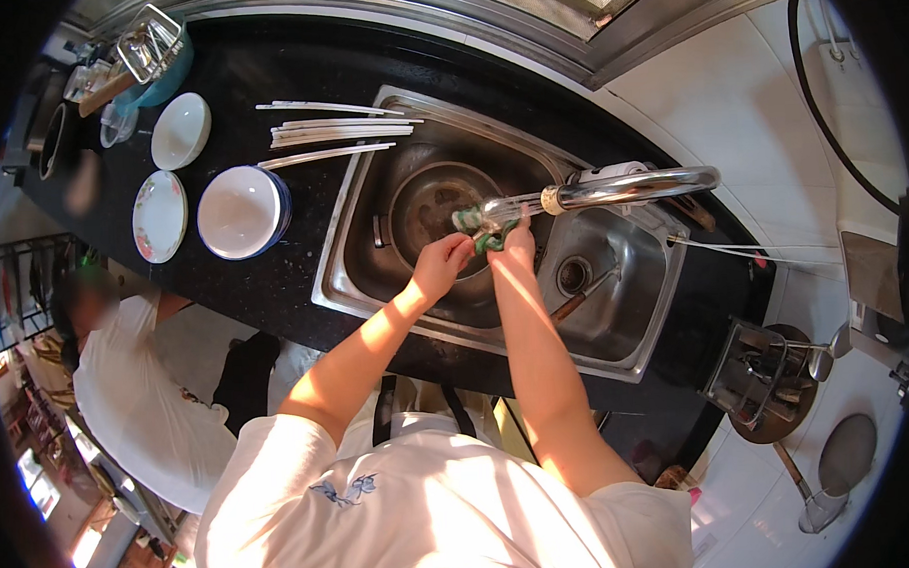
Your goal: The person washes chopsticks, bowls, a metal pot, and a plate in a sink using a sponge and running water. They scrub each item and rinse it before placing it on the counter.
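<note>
My left hand and my right hand are close together over the left basin of a steel double sink. Their fingers are closed on a green-and-white cloth, bunched up right under the spout of the chrome faucet. Water appears to be running over it, so its shape is blurred. Below the hands a large round pan lies in the left basin, partly hidden by my hands. A utensil with a wooden handle rests in the right basin beside the drain.
Several chopsticks lie across the counter and sink rim. To their left are a stack of bowls, a floral plate and a white bowl. A utensil rack stands at the right. Another person is at the lower left.
</note>
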The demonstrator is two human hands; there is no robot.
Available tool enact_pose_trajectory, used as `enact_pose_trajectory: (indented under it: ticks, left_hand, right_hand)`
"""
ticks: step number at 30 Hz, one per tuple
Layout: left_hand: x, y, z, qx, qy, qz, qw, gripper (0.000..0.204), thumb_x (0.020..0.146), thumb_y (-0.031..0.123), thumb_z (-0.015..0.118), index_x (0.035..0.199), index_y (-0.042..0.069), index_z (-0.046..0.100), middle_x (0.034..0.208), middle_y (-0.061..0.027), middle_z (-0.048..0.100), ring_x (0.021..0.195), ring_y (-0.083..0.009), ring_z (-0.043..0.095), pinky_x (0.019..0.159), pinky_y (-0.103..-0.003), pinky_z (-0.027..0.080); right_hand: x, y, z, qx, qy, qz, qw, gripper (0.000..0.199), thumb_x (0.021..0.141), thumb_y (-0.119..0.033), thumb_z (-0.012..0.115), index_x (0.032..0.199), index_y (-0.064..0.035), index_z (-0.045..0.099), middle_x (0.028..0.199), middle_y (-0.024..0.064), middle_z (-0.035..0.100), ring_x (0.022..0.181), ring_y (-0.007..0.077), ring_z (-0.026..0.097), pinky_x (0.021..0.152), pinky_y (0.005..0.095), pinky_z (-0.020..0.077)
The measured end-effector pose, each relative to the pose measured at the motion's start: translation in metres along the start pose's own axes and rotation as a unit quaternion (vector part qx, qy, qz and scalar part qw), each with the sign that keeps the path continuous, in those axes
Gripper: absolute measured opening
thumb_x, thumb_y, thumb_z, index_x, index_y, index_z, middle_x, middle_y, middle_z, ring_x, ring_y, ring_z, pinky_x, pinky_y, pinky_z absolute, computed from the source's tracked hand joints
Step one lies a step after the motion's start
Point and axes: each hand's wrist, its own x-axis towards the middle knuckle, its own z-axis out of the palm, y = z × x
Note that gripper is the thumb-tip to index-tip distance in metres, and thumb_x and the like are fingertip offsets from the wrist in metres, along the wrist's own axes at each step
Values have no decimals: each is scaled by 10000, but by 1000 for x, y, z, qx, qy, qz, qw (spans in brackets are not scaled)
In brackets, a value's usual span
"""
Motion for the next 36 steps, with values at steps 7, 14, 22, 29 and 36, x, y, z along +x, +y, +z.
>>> enact_pose_trajectory:
  ticks: [7, 14, 22, 29, 36]
  left_hand:
    - [11, -24, 11, -42, 33, -36, 998, 221, 948, 159, 481, 853, -14, 580, 606, -18, 514, 523, -75, 451, 483, -245, 358]
    - [-11, 8, 20, -109, -16, -136, 985, 286, 981, 251, 421, 795, 58, 522, 579, 11, 450, 447, -79, 383, 406, -230, 320]
    - [-26, 11, -1, -495, -79, -382, 777, 254, 995, 269, 361, 820, 104, 441, 572, 49, 331, 436, -51, 273, 356, -190, 254]
    - [-37, 31, 8, -720, -172, -404, 538, 259, 1010, 213, 302, 831, 74, 427, 568, 19, 315, 426, -61, 265, 314, -189, 235]
    - [-44, 36, 1, -750, -203, -394, 491, 266, 1013, 228, 296, 844, 68, 425, 570, 6, 316, 424, -67, 271, 313, -188, 234]
  right_hand:
    - [-36, 24, -11, -281, -108, -151, 942, 189, 913, -88, 547, 1075, -1, 505, 973, 84, 613, 833, 181, 594, 719, 324, 478]
    - [-40, 7, -1, -451, -132, -287, 835, 384, 918, -357, 550, 965, 22, 509, 833, 143, 625, 721, 191, 598, 650, 340, 463]
    - [-49, -22, -6, -573, -70, -344, 740, 428, 946, -360, 481, 1127, 26, 508, 886, 207, 630, 790, 348, 601, 725, 387, 454]
    - [-49, -19, -3, -662, -271, -438, 545, 468, 922, -415, 465, 1301, -142, 487, 1428, 156, 308, 1303, 335, 285, 1054, 431, 209]
    - [-54, -36, 6, -628, -261, -399, 616, 756, 666, -288, 798, 1332, -168, 462, 1438, 134, 288, 1264, 323, 346, 1021, 433, 287]
